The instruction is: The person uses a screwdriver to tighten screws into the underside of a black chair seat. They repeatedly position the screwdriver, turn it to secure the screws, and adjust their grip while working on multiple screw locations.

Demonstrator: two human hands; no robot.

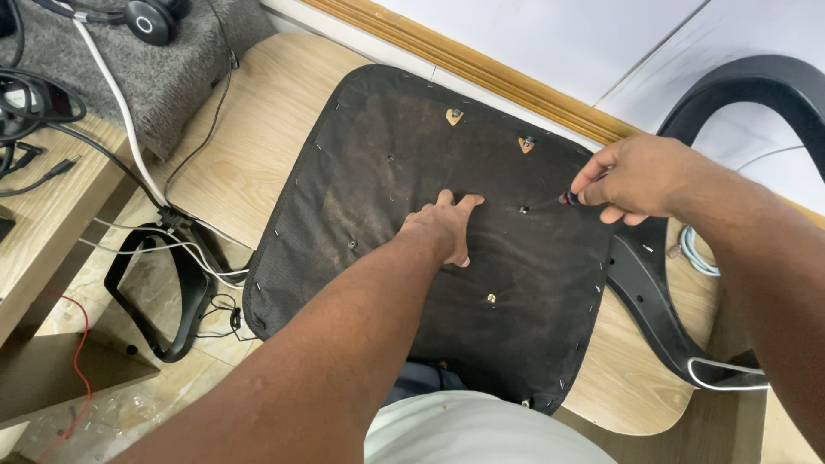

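Black seat base (412,215), dusty fabric underside, stapled edges, screw holes

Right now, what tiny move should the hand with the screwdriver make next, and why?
Probably ease the screwdriver tip straight into the screw hole. The right hand holds it aimed just beside that hole, while the left hand presses flat on the black seat, steadying it.

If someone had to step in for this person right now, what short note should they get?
Left hand: flat on the black seat underside, pressing it down on the wooden table.
Right hand: holds a screwdriver, tip at a screw hole near the middle.
Done: a brass screw sits nearer the front edge.
Left: other holes look empty. A black armrest lies on the floor.
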